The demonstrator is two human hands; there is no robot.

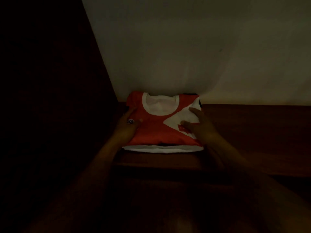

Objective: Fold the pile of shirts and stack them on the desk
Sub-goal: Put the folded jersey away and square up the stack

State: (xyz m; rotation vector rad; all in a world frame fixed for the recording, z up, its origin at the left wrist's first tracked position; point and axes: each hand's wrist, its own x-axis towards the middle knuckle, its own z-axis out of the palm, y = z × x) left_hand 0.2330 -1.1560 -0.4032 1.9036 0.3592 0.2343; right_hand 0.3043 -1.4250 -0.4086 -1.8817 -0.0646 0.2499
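Folded red and white shirt lay on top of the stack, at the back left corner of the dark wooden desk, far edge up against the pale plaster wall. White round collar faced up and pointed away from the person, toward the wall; the folded bottom edge faced the person. Collar-to-fold axis ran straight away from the camera. The outline looked close to square, so the long axis could not be called for certain.

Under it, a white folded garment showed along the near edge. A dark one peeked out at the far right corner.

Left hand, with a ring, lay against the shirt's left edge, fingers straight. Too dim to tell if any were tucked under. Right hand rested on the white right side, fingers spread and relaxed, nothing pinched.

Judgement: placing step, squaring the shirt on the stack. Next move would need a light press to flatten it, edges aligned with the layer below, then both hands off for the next shirt.

Dark wooden panel closed off the left side.
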